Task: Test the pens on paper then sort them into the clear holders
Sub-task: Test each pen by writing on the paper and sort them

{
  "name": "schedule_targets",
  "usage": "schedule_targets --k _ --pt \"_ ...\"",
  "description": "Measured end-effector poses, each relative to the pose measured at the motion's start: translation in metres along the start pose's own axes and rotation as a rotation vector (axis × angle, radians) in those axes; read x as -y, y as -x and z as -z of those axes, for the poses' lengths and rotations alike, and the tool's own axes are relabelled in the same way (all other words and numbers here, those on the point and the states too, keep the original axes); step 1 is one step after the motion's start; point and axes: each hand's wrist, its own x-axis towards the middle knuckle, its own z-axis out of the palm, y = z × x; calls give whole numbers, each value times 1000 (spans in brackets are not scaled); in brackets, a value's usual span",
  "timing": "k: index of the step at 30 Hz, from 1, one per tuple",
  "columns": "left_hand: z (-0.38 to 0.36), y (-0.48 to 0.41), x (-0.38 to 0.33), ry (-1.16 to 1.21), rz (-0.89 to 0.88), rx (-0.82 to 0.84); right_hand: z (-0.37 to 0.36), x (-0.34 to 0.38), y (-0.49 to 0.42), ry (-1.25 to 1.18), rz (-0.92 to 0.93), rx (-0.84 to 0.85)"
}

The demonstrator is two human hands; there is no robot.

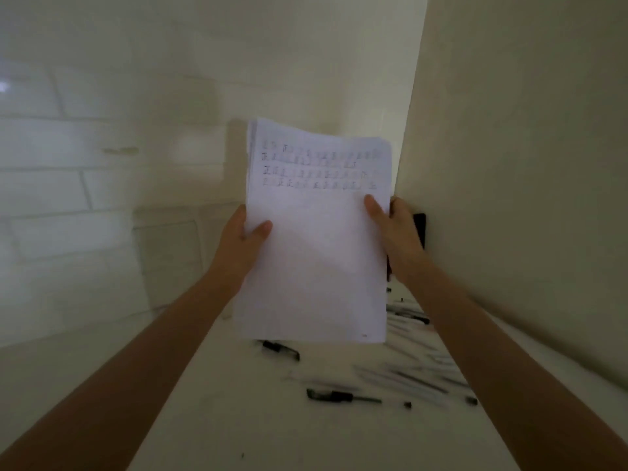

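Holding a stack of paper point(316, 260) up before the camera, the person is gripping it by its two side edges, clear of the white surface point(238, 419) below. The left hand point(243, 243) is pinching the left edge, with its thumb lying across the front of the top sheet and its fingers hidden behind the stack. The right hand point(390, 229) is pinching the right edge in the same way, with the thumb pressing on the front and the other fingers curling round behind. The stack is standing nearly upright, and its top left corner is fanning a little so that several sheet edges are showing. Four rows of small pen marks are running across the upper part of the top sheet, too blurred to read.

Pens are lying loose on the surface under the stack. A black-capped pen point(282, 350) is lying just below the stack's lower left corner. A second pen point(343, 397) is lying nearer the camera, roughly crosswise. A heap of pens point(418, 368) is spreading along the right side of the surface, beside the pale wall panel point(509, 164), and blur is smearing most of them. A dark object point(420, 229) is showing just behind the right hand, and I cannot tell what it is. A tiled wall point(51, 147) is standing at the left.
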Motion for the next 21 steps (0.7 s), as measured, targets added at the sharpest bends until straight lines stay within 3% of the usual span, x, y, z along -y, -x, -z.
schedule_targets --k 4,12,16,19,21 --pt "37 47 13 -22 143 -58 -11 -37 51 124 -205 131" --pt "98 149 47 -172 383 -53 -45 -103 139 433 -277 272" --pt "124 176 59 -312 494 -104 -54 -124 158 545 -211 272" --pt "143 178 59 -367 573 -153 -47 -138 154 829 43 239" --pt "151 175 55 -396 581 -171 -44 -146 147 1071 191 361"
